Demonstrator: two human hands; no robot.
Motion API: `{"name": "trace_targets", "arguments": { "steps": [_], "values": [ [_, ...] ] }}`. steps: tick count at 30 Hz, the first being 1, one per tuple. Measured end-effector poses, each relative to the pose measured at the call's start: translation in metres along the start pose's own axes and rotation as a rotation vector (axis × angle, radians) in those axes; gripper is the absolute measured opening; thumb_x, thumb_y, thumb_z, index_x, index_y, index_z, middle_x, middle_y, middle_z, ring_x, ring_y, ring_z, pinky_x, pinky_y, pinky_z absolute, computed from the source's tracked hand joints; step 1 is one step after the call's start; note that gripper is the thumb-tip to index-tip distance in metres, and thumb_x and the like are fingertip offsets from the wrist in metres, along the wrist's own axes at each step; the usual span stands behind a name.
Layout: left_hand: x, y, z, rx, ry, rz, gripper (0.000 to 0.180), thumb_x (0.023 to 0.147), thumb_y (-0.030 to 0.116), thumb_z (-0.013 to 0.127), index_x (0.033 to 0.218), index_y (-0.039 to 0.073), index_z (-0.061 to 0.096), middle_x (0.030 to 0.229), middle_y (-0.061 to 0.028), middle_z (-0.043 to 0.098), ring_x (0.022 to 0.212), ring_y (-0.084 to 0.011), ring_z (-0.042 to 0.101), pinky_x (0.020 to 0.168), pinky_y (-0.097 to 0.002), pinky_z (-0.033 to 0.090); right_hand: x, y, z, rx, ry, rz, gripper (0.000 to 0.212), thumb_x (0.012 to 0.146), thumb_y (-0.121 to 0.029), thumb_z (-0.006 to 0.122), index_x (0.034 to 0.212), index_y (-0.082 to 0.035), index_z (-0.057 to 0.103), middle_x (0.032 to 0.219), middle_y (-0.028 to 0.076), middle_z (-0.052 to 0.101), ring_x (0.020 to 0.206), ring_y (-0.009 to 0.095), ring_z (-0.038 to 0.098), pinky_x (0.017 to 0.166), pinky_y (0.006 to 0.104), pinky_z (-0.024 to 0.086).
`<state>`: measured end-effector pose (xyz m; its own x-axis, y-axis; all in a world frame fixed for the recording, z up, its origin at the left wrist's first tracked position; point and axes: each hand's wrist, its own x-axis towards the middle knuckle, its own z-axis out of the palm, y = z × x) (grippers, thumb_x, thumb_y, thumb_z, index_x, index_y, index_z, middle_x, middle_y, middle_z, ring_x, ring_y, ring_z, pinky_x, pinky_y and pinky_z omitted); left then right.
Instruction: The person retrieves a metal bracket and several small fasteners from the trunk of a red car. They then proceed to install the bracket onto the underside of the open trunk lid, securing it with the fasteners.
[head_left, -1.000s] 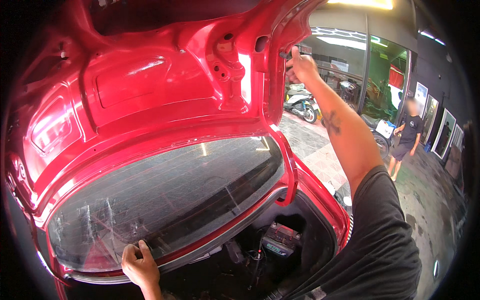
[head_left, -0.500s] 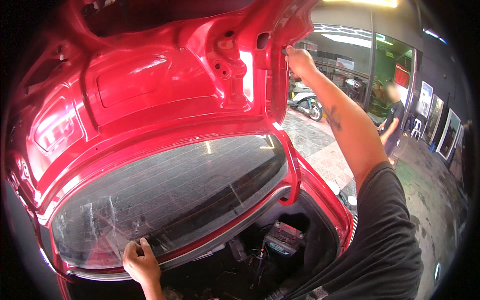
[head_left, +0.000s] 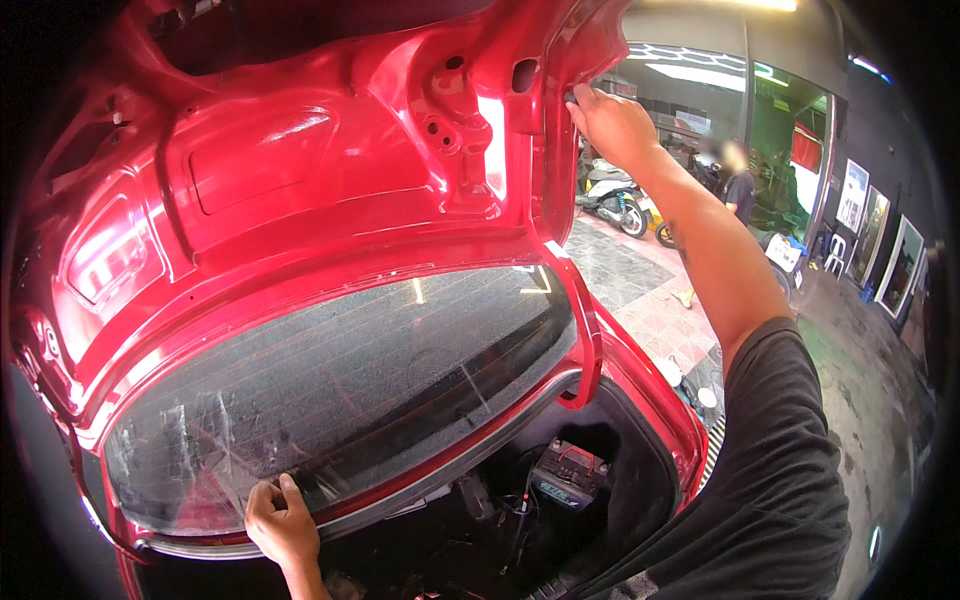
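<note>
A raised red trunk lid (head_left: 265, 165) fills the upper left, its bare inner panel facing me. My right hand (head_left: 615, 122) is stretched up to the lid's right edge. Its fingers are pinched there, with a small dark bit at their tips that is too small to name. My left hand (head_left: 283, 525) is closed, thumb uppermost, low in front of the dusty rear window (head_left: 350, 380). Whatever its curled fingers may hold is hidden. Beneath the window lies the open trunk, its rim lined by a dark seal (head_left: 395, 508).
A car battery (head_left: 570, 472) sits in the trunk's right side, cables beside it. A red curved hinge arm (head_left: 588, 345) joins lid and body. Beyond stand a scooter (head_left: 615, 200), a person in dark clothes (head_left: 740, 190), a white plastic chair (head_left: 835, 255) and framed panels (head_left: 898, 265) along the wall.
My right hand has shifted slightly at the lid's edge, and its forearm has swung a little to the right. The person in the background has moved left and farther off. My left hand stays put.
</note>
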<state>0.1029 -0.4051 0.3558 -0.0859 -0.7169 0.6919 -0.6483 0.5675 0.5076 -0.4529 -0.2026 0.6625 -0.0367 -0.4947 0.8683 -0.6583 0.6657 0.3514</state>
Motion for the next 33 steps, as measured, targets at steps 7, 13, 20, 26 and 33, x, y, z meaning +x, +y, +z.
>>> {"name": "trace_targets", "arguments": {
  "steps": [7,13,20,26,33],
  "values": [
    [0.001,0.004,0.000,0.008,-0.015,-0.011,0.042,0.090,0.016,0.071,0.064,0.001,0.043,0.062,-0.0134,0.045,0.055,-0.0313,0.044,0.056,-0.0461,0.034,0.018,0.003,0.016,0.888,-0.234,0.757,0.038,0.105,-0.041,0.049,0.105,-0.005,0.061,0.081,0.017,0.071,0.084,0.041,0.073,0.075,0.0536,0.056],
    [0.001,0.004,-0.003,0.002,0.011,0.003,0.044,0.093,0.017,0.070,0.065,0.000,0.040,0.059,-0.0123,0.038,0.054,-0.0255,0.036,0.056,-0.0447,0.031,-0.010,-0.019,-0.022,0.118,0.063,0.195,0.040,0.105,-0.045,0.050,0.109,-0.006,0.060,0.086,0.017,0.072,0.083,0.041,0.072,0.074,0.0521,0.057],
    [0.001,0.002,-0.002,0.018,-0.007,0.007,0.042,0.090,0.015,0.071,0.064,0.000,0.042,0.062,-0.0134,0.043,0.055,-0.0316,0.042,0.056,-0.0459,0.034,0.002,-0.001,0.014,0.115,0.035,0.151,0.040,0.105,-0.043,0.050,0.099,-0.005,0.060,0.083,0.017,0.070,0.079,0.037,0.072,0.069,0.0496,0.056],
    [0.002,0.002,0.000,-0.002,0.000,0.014,0.043,0.093,0.018,0.069,0.065,-0.001,0.041,0.060,-0.0130,0.040,0.055,-0.0264,0.037,0.057,-0.0450,0.032,0.009,-0.001,0.017,1.428,-0.323,1.061,0.048,0.108,-0.044,0.045,0.096,-0.001,0.063,0.069,0.007,0.059,0.059,0.017,0.058,0.056,0.0387,0.047],
    [0.001,0.003,-0.003,-0.014,0.005,-0.003,0.043,0.092,0.017,0.070,0.065,0.000,0.041,0.060,-0.0127,0.038,0.055,-0.0260,0.037,0.056,-0.0445,0.032,-0.012,-0.024,-0.016,0.174,0.082,0.179,0.039,0.103,-0.042,0.054,0.121,-0.007,0.056,0.095,0.022,0.073,0.090,0.047,0.071,0.079,0.0549,0.056]
  ]
}}
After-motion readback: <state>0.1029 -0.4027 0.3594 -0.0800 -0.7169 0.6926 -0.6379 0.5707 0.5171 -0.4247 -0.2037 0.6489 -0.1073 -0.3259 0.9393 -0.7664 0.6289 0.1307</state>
